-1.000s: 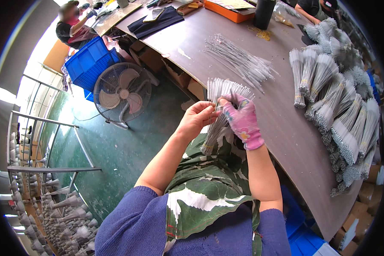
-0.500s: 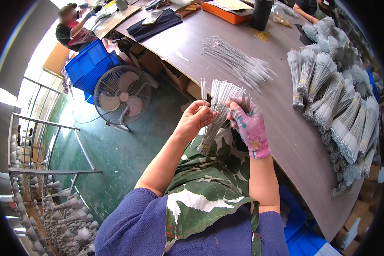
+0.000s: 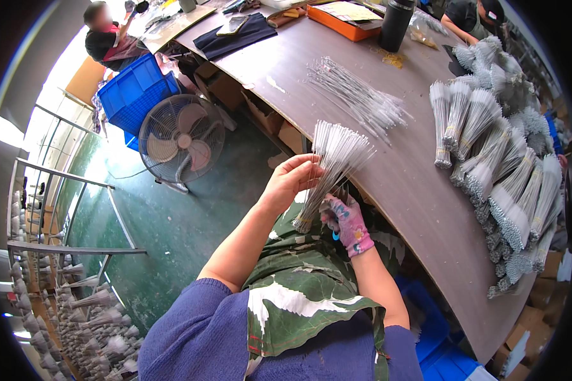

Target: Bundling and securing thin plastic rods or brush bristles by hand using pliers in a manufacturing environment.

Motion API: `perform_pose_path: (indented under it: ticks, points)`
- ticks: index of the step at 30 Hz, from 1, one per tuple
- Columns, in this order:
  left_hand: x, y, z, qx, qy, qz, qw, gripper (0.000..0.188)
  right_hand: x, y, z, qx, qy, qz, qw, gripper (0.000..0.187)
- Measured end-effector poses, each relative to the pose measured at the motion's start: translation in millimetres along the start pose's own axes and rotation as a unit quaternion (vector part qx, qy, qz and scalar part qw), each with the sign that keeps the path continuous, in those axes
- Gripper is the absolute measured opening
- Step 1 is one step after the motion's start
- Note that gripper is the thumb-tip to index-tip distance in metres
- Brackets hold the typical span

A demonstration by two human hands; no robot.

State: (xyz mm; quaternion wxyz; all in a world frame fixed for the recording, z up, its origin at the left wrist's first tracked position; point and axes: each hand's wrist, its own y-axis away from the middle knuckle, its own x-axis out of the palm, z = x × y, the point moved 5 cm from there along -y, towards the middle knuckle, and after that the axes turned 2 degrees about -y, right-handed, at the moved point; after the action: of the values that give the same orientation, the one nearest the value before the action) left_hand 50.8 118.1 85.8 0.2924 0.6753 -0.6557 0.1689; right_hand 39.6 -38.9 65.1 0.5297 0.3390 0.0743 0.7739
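Observation:
A fanned bundle of thin wire brushes point(image 3: 338, 152) stands tilted above my lap, its narrow lower end banded together. My bare left hand point(image 3: 299, 176) closes its fingers on the left side of this bundle, partly hidden by the wires. Lower down on the right, my right hand point(image 3: 344, 222) wears a pink patterned glove with the fingertips grey. It is closed round a small dark tool point(image 3: 340, 191) with a bit of blue below; its kind is unclear. A camouflage apron point(image 3: 305, 286) covers my lap.
Loose wire brushes point(image 3: 359, 95) lie on the grey table point(image 3: 419, 190). Banded brush bundles point(image 3: 496, 159) pile up at right. A black bottle point(image 3: 396, 25) and an orange tray point(image 3: 343, 28) stand at the back. A fan point(image 3: 183, 140) and blue crates point(image 3: 133, 95) are left; two people sit farther off.
My right hand has dropped from the bundle's upper right side to near its lower end. The single brush upright in my left fingers no longer shows apart from the bundle.

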Motion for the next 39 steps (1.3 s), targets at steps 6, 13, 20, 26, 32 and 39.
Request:
perform_pose_path:
  ticks: [6, 13, 20, 26, 32, 39]
  points:
    - [21, 13, -8, 0.083, -0.227, -0.038, 0.97, 0.019, 13, -6, 0, -0.027, -0.083, 0.093, 0.992, 0.034]
    - [44, 62, -25, 0.381, -0.636, -0.09, 0.665, 0.028, 28, -2, 3, -0.075, -0.062, 0.076, 0.992, 0.041]
    - [-13, 59, 0, 0.079, -0.234, -0.092, 0.965, 0.063, 39, -15, 9, -0.045, 0.035, 0.108, 0.993, 0.047]
    - [-12, 64, 1, -0.068, -0.211, 0.038, 0.974, 0.041, 68, -14, 18, 0.016, 0.045, 0.252, 0.967, 0.045]
    - [-6, 70, -7, 0.037, -0.187, -0.026, 0.981, 0.029, 72, -7, 41, -0.088, -0.024, 0.053, 0.994, 0.03]
    - [1, 70, -30, 0.082, -0.091, -0.103, 0.987, 0.03, 83, -8, 58, -0.156, 0.038, 0.038, 0.986, 0.018]
